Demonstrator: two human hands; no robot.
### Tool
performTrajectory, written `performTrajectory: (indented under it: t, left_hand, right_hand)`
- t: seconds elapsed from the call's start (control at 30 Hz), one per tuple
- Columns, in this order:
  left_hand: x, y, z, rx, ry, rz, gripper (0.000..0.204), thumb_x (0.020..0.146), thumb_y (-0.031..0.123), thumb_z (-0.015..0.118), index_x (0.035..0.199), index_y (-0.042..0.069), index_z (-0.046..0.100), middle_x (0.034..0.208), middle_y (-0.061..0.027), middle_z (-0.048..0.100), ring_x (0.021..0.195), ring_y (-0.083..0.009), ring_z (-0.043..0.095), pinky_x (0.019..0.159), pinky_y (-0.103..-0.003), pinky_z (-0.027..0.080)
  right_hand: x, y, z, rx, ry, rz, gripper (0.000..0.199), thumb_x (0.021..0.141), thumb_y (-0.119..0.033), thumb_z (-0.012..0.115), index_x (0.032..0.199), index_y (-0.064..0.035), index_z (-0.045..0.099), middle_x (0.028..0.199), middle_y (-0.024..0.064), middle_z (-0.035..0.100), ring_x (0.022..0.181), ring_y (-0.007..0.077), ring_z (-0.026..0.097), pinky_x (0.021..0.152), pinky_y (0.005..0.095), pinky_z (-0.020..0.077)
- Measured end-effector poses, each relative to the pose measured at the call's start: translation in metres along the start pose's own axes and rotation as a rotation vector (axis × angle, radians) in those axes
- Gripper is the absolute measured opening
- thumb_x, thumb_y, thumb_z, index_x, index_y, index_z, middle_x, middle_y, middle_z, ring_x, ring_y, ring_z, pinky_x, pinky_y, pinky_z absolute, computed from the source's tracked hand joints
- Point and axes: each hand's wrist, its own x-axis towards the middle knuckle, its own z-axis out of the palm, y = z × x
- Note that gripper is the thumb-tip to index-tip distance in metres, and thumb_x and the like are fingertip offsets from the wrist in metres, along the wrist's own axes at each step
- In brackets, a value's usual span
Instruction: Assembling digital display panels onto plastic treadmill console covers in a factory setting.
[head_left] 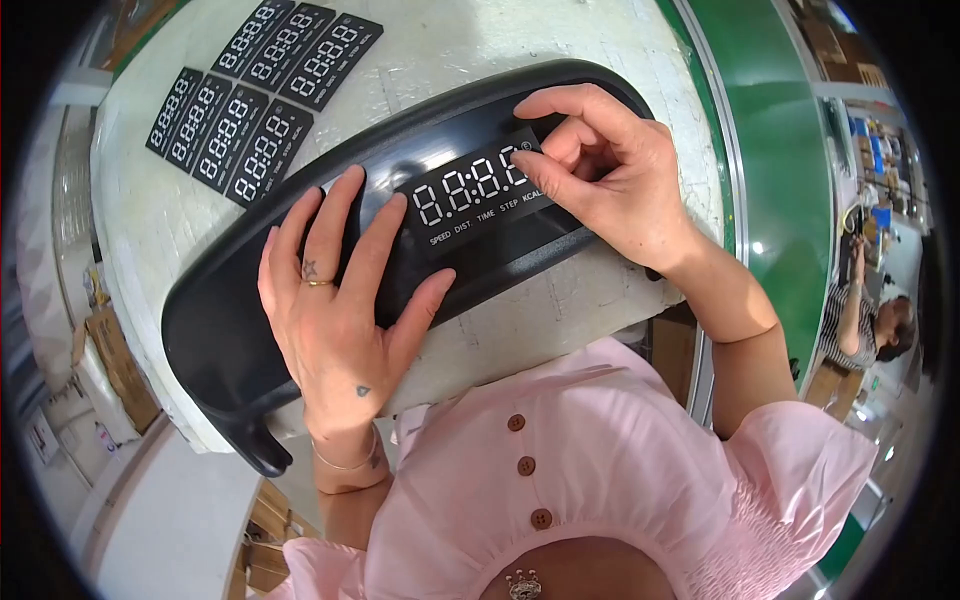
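A long, curved black plastic cover (230, 330) lies aslant before me on a pale table. Near its right half sits a dark rectangular display label (470, 195) with white segment digits and small white lettering. My left hand (335, 300) rests spread on the cover, its index fingertip by the label's left end and its thumb below. Over the label's right end is my right hand (610, 165); its thumb touches the label's face, while the index finger reaches out above the label's upper edge. The other fingers of that hand curl inward and their tips are partly hidden.
Several similar display labels (235, 130) lie in two rows at the table's far left. The pale tabletop (440, 50) has a worn, wrapped-looking surface. A green floor strip (780, 180) runs along the right, and another person (865, 325) in a striped top is farther off.
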Motion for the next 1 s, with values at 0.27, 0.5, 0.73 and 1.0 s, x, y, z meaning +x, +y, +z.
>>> performTrajectory:
  t: [0.27, 0.5, 0.73, 1.0]
  left_hand:
    - [0.0021, -0.0007, -0.0013, -0.013, 0.01, 0.001, 0.054, 0.069, 0.027, 0.081, 0.118, 0.011, 0.067, 0.136, -0.007, 0.056, 0.128, -0.0309, 0.047, 0.106, -0.045, 0.034]
    - [0.0012, -0.0001, -0.0003, -0.01, -0.012, 0.005, 0.052, 0.071, 0.027, 0.08, 0.119, 0.01, 0.067, 0.137, -0.009, 0.055, 0.129, -0.0323, 0.046, 0.107, -0.045, 0.032]
    - [-0.0003, -0.0015, 0.0011, -0.006, 0.003, 0.014, 0.053, 0.072, 0.033, 0.079, 0.12, 0.014, 0.067, 0.139, -0.0076, 0.053, 0.125, -0.0338, 0.046, 0.105, -0.053, 0.033]
    - [0.0003, -0.0025, 0.0021, -0.01, 0.009, 0.03, 0.054, 0.072, 0.034, 0.079, 0.12, 0.014, 0.067, 0.139, -0.0075, 0.052, 0.125, -0.0334, 0.046, 0.104, -0.052, 0.033]
  right_hand:
    - [-0.0004, -0.0003, -0.0009, -0.01, 0.026, -0.11, 0.025, 0.082, 0.001, 0.072, 0.104, -0.007, 0.064, 0.059, -0.0037, 0.054, 0.052, 0.0033, 0.048, 0.049, 0.02, 0.0414]
    - [-0.0002, 0.0024, 0.0, -0.191, 0.008, -0.195, 0.026, 0.081, 0.0, 0.071, 0.102, -0.0069, 0.058, 0.057, 0.0, 0.048, 0.049, 0.011, 0.048, 0.047, 0.0253, 0.0401]
    - [0.0027, -0.0042, -0.0006, -0.24, -0.016, -0.217, 0.025, 0.079, 0.0, 0.068, 0.097, -0.0067, 0.053, 0.057, 0.0026, 0.046, 0.049, 0.0173, 0.05, 0.048, 0.03, 0.0407]
    - [0.0054, -0.0064, -0.0009, -0.26, -0.036, -0.21, 0.023, 0.077, 0.001, 0.064, 0.094, -0.0058, 0.051, 0.057, 0.0039, 0.047, 0.05, 0.0217, 0.052, 0.048, 0.0335, 0.0418]
